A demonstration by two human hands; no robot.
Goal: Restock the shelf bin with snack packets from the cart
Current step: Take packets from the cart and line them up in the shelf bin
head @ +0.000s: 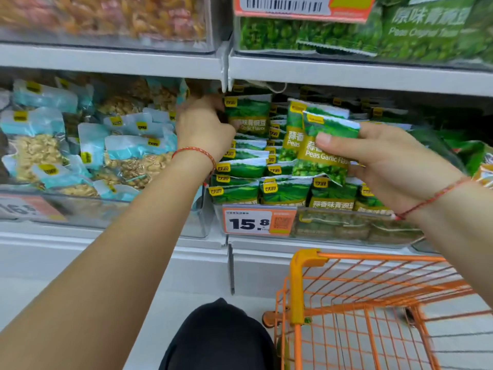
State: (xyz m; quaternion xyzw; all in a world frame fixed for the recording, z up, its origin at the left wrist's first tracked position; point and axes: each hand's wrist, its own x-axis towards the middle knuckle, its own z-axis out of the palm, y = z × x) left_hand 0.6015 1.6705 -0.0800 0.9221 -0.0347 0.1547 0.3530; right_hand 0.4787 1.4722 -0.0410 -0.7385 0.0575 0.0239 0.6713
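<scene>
A clear shelf bin (346,232) on the middle shelf holds several green garlic pea packets standing in rows. My left hand (204,130) reaches to the bin's back left and grips an upright green packet (249,116) at its left edge. My right hand (381,158) holds a small stack of the same green packets (322,145) over the middle of the bin, thumb across the front. The orange wire cart (373,311) stands below at the right; no packets show in the part of its basket in view.
Left of the pea bin is a bin of blue nut packets (88,145). An orange price tag reading 15.8 (256,222) hangs on the pea bin's front. More bins sit on the shelf above (373,73). My knee in dark cloth (221,340) is beside the cart.
</scene>
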